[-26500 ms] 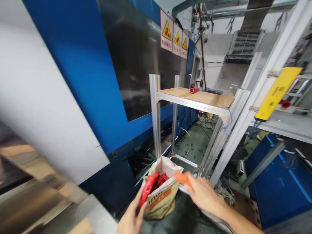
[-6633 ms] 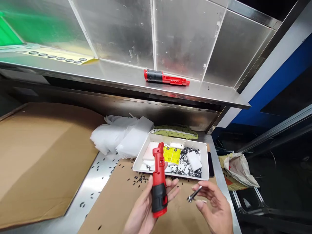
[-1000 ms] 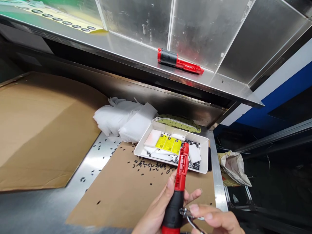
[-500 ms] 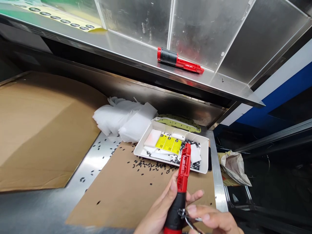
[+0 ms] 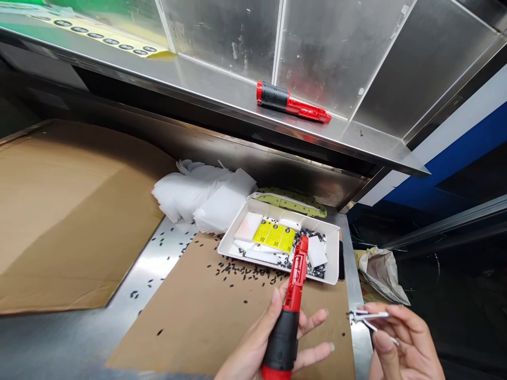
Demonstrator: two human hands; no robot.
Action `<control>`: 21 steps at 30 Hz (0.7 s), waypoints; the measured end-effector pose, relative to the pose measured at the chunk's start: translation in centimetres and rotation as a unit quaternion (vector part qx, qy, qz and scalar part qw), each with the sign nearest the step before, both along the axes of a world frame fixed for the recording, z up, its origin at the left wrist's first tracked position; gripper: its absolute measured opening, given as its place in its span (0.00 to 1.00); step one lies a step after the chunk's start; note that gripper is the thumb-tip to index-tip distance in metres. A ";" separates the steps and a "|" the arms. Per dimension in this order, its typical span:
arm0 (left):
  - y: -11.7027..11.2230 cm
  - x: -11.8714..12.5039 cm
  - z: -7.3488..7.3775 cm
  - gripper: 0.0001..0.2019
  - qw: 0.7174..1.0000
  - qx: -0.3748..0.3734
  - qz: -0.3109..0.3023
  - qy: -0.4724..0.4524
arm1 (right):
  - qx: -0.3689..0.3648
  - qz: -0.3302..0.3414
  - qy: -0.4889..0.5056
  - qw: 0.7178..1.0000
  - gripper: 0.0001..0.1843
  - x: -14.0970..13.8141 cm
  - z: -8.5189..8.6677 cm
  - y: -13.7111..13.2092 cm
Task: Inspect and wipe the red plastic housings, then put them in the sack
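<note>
My left hand [image 5: 269, 343] is wrapped round a red and black tool housing [image 5: 288, 311], gripping its black end with the red end pointing up toward the tray. My right hand [image 5: 404, 348] pinches a small metal cutter [image 5: 366, 316] at the bench's right edge, apart from the housing. A second red and black housing [image 5: 291, 101] lies on the steel shelf [image 5: 214, 84] above.
A white tray [image 5: 233, 240] holds yellow labels [image 5: 274, 235], white pads and small black bits. White foam sheets [image 5: 198, 192] lie left of it. Cardboard sheets [image 5: 59, 211] cover the steel bench, with black bits scattered. A paper bag [image 5: 380, 274] sits below right.
My right hand has pulled the metal cutter away from the housing's black end, moving right. The housing has tilted slightly in my left hand.
</note>
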State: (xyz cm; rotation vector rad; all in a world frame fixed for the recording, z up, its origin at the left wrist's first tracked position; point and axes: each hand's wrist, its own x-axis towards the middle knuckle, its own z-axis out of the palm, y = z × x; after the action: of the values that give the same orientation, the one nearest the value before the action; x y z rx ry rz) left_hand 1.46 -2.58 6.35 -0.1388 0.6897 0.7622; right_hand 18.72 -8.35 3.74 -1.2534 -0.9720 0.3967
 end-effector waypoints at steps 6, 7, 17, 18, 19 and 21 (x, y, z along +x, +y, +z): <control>0.8 -0.3 0.2 0.12 0.999 -0.012 0.022 0.032 | -0.266 0.069 -0.117 0.954 0.17 2.6 -8.4 2.1; 1.0 -0.3 0.2 0.12 0.999 -0.009 0.024 0.041 | -0.300 0.088 -0.151 0.938 0.17 2.1 -10.3 2.1; 3.2 -3.4 -5.1 0.21 0.940 0.088 0.097 0.316 | -0.333 0.138 -0.315 0.878 0.16 0.1 -12.3 5.8; 3.6 -3.9 -5.8 0.23 0.931 0.102 0.096 0.336 | -0.340 0.118 -0.326 0.874 0.14 0.8 -11.6 7.3; 3.9 -4.4 -6.5 0.24 0.924 0.114 0.095 0.354 | -0.348 0.093 -0.335 0.871 0.14 1.5 -11.1 9.0; 4.3 -5.0 -7.6 0.25 0.913 0.125 0.094 0.376 | -0.367 0.049 -0.351 0.860 0.15 2.6 -11.0 12.5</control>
State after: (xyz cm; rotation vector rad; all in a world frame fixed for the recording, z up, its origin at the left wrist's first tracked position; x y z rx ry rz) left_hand -3.52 1.73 -1.21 0.3509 1.3124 1.0956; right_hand 21.29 4.12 -7.29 -2.1358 -1.5888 0.4110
